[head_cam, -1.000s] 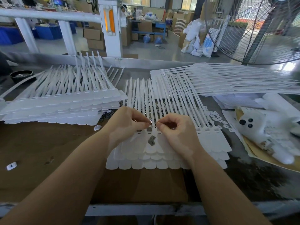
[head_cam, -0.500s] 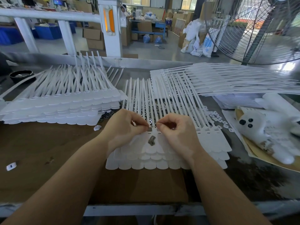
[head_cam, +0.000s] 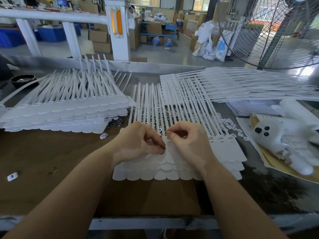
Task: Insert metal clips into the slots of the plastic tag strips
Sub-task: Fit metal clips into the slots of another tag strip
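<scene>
A stack of white plastic tag strips (head_cam: 172, 171) lies in front of me, tails pointing away. My left hand (head_cam: 136, 142) rests on the top strip and pinches a small dark metal clip (head_cam: 162, 149) lying on the tag face, just below the row of slots (head_cam: 170, 142). My right hand (head_cam: 188, 140) is curled, with thumb and forefinger pinched on the top strip's neck just above the slots. More loose metal clips (head_cam: 151, 120) lie under the tails behind my hands.
Another pile of tag strips (head_cam: 65, 114) sits to the left and a fanned pile (head_cam: 241, 87) at the back right. A white cloth bundle (head_cam: 284, 140) lies at the right. A black dish (head_cam: 23, 80) stands far left. A large fan (head_cam: 276, 31) stands behind.
My left hand has dropped from the slot row down onto the loose clip on the tag face and closed its fingertips on it. My right hand has stayed in place.
</scene>
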### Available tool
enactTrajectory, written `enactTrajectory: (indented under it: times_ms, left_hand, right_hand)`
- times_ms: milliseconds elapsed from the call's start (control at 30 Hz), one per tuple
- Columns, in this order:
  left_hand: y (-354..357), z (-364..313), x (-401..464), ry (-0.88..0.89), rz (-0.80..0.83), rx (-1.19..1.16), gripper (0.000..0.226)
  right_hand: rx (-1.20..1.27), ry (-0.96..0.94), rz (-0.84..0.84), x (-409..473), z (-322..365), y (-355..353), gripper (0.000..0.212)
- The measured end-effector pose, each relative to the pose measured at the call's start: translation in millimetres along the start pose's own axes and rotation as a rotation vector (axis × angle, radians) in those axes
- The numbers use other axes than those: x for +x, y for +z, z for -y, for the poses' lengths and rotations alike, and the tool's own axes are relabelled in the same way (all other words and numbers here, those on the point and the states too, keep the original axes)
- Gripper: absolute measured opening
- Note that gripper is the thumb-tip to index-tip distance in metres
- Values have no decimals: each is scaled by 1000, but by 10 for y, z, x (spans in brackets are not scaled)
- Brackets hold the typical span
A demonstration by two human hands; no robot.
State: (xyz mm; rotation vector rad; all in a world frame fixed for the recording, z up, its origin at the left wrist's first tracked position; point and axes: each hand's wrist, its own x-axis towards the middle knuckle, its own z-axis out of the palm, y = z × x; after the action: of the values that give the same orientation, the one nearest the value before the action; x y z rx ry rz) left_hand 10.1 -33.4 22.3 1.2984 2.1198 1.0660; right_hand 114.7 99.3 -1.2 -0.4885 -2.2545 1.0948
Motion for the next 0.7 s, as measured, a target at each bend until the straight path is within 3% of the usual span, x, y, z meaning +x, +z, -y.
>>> enactTrajectory:
  times_ms: [333, 533, 700]
  left_hand:
    - [0, 2, 9, -27, -31, 51, 11]
    - [28, -5, 62, -44, -155, -9, 4]
    - [36, -60, 104, -57, -178, -77, 16]
  right_hand:
    - [15, -22, 4, -4, 22, -11, 10]
    - [20, -62, 53, -9, 81, -54, 14]
    - [52, -63, 136, 12, 122, -106, 13]
